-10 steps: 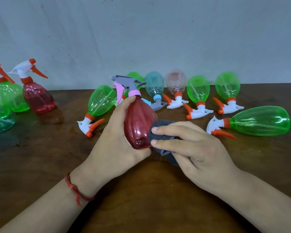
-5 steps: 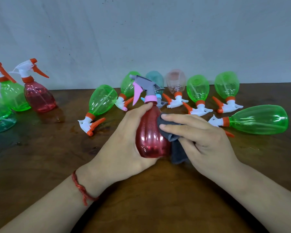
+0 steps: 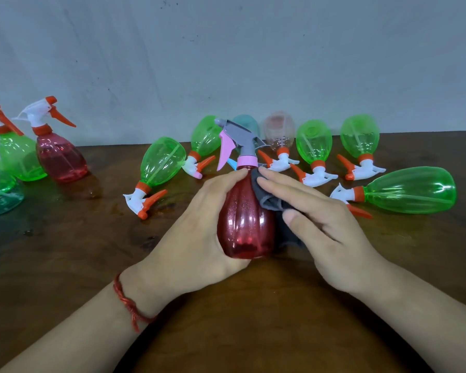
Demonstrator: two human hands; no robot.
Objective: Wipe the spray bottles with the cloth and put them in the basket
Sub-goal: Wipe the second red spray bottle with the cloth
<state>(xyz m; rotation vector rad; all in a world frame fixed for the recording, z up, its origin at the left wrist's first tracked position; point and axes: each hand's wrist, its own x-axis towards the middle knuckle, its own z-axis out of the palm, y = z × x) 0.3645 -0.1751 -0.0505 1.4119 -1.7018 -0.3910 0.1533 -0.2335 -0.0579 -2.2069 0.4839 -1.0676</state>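
Observation:
My left hand [image 3: 197,235] grips a red spray bottle [image 3: 246,224] with a pink and grey trigger head, held upright near the table's middle. My right hand [image 3: 323,227] holds a dark grey cloth [image 3: 269,197] against the bottle's right side, fingers stretched up to its shoulder and thumb over the cloth. Part of the cloth hangs hidden behind the bottle and hand. No basket is in view.
Several green spray bottles lie on the brown table [image 3: 65,251] behind my hands, one large one [image 3: 409,193] at the right and another [image 3: 159,165] at the left. A red bottle [image 3: 61,160] and green ones stand upright at far left. A grey wall is behind.
The red bottle has swung from tilted left to upright and shifted right. My right hand slid the cloth up the bottle's side toward the neck.

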